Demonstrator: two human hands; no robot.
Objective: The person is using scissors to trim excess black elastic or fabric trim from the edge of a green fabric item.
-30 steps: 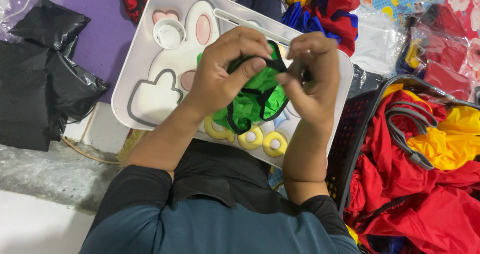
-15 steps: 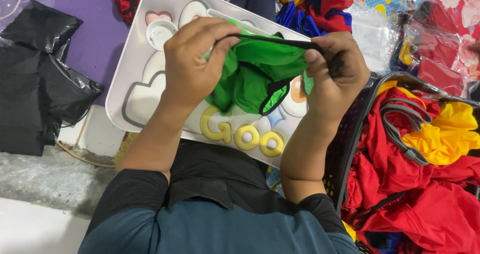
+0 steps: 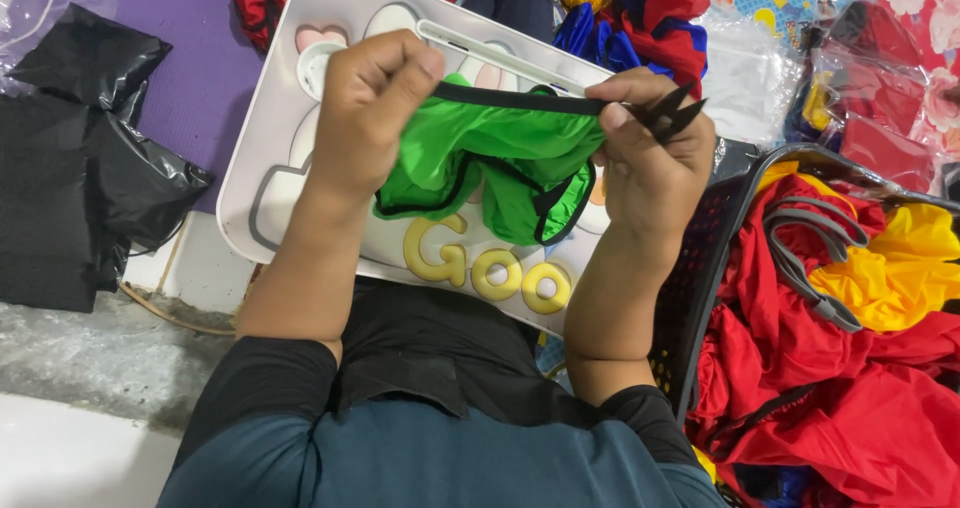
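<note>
Hands pulled apart; left hand (image 3: 372,108), right hand (image 3: 650,158) clench green cloth (image 3: 480,163) taut.

The person wears a dark teal top with short black sleeves that end above the elbows, leaving both forearms bare. A black collar or panel of the same dark cloth lies across the chest, its edge forming a soft fold over the teal fabric. The left hand (image 3: 372,103) and the right hand (image 3: 655,158) are bare, with no gloves, rings, watch or bracelets visible.
</note>
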